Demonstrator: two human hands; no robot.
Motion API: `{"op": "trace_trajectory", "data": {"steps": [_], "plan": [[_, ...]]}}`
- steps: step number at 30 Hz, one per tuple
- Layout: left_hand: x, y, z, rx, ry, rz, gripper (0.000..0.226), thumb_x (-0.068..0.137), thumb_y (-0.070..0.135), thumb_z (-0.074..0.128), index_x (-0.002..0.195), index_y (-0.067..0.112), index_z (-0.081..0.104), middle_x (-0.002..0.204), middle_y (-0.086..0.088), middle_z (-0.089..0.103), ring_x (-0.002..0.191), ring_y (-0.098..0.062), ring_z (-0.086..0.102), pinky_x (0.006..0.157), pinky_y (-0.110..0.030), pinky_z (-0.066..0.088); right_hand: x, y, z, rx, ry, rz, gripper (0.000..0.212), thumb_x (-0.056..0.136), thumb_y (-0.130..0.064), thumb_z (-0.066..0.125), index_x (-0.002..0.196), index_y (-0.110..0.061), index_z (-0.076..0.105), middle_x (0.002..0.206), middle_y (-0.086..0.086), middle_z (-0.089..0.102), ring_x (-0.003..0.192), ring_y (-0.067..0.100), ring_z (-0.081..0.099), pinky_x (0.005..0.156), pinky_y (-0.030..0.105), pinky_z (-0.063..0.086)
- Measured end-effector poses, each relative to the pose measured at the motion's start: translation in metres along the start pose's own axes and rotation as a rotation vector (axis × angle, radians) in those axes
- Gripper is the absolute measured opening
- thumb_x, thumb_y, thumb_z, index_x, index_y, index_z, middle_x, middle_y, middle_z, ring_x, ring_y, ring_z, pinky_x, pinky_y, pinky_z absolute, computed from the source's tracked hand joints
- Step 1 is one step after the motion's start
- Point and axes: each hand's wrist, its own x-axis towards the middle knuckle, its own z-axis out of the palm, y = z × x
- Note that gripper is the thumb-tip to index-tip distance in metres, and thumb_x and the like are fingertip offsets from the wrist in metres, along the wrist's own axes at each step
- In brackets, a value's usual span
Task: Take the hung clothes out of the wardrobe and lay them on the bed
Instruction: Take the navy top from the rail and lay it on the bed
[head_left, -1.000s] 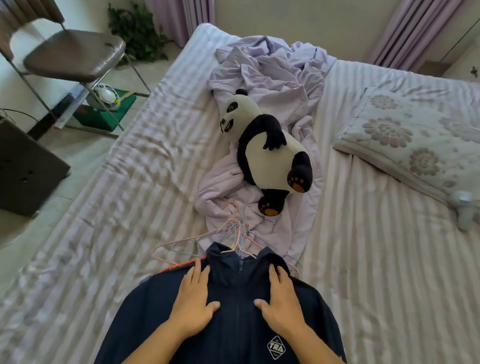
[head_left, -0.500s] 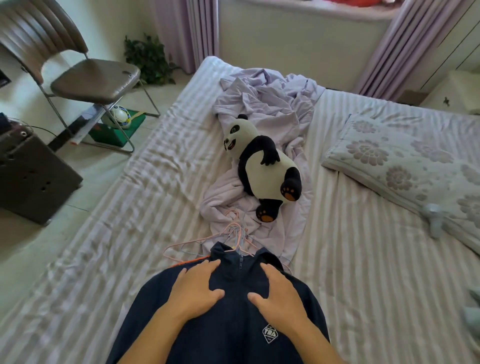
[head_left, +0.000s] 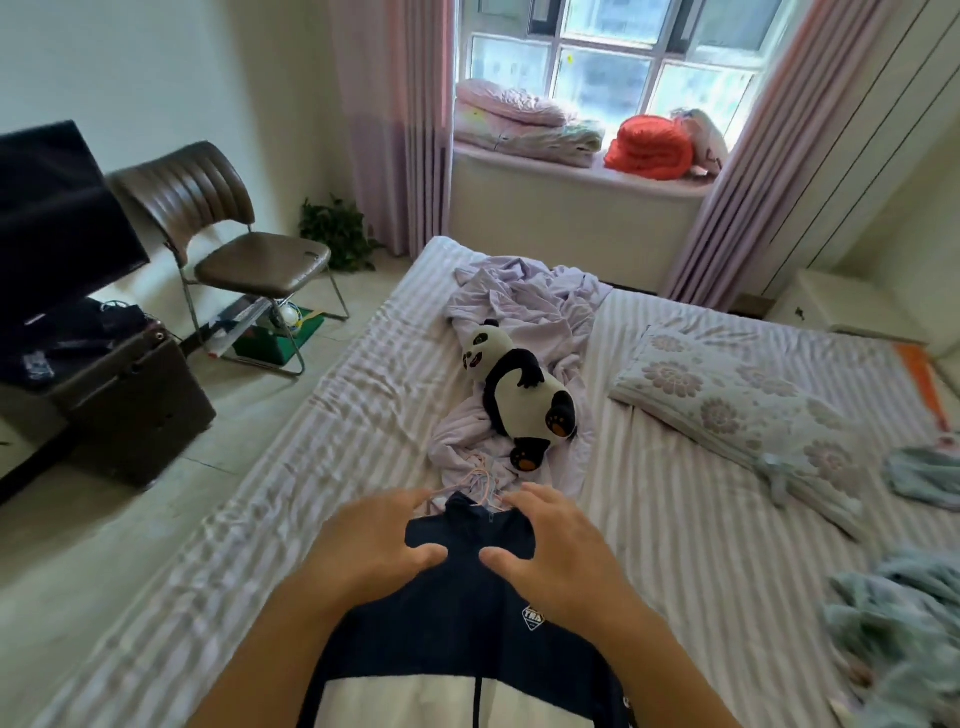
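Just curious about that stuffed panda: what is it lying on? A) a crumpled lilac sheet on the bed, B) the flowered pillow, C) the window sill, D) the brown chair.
A: the panda lies on the crumpled lilac sheet spread across the striped bed, apart from the flowered pillow.

Daylit bedroom, wide-angle warp

Bright daylight enters through the window (head_left: 613, 62), whose panes are washed out. Shadows on the bed (head_left: 675, 519) are soft. Walls and curtains (head_left: 779, 171) bend toward the edges; the left side is motion-blurred.
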Motion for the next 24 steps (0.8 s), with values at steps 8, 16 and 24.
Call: {"op": "trace_trajectory", "data": {"steps": [8,16,24], "plan": [[-0.122,0.022,-0.065,0.058,0.155,-0.068,0.076,0.082,0.057,0.064,0.148,0.036,0.031,0.151,0.012,0.039,0.136,-0.011,0.040,0.107,-0.033,0.036,-0.075,-0.075,-0.050,-0.131,-0.050,-0.126,0.070,0.088,-0.056,0.060,0.147,-0.026,0.035,0.145,-0.009,0.041,0.135,0.012,0.036,0.108,0.027,0.033],[-0.260,0.054,-0.051,0.137,0.239,-0.247,0.078,0.082,0.059,0.062,0.149,0.037,0.028,0.150,0.010,0.042,0.132,-0.015,0.045,0.106,-0.036,0.040,-0.152,-0.107,-0.068,-0.235,-0.111,-0.340,0.072,0.084,-0.057,0.061,0.145,-0.027,0.036,0.143,-0.006,0.044,0.129,0.017,0.045,0.101,0.036,0.043],[-0.410,0.081,-0.035,0.158,0.341,-0.482,0.079,0.080,0.063,0.063,0.148,0.040,0.029,0.151,0.013,0.040,0.135,-0.012,0.041,0.104,-0.036,0.040,-0.241,-0.156,-0.070,-0.289,-0.237,-0.644,0.070,0.087,-0.054,0.063,0.145,-0.024,0.037,0.143,-0.003,0.045,0.128,0.018,0.045,0.101,0.033,0.040]]}}
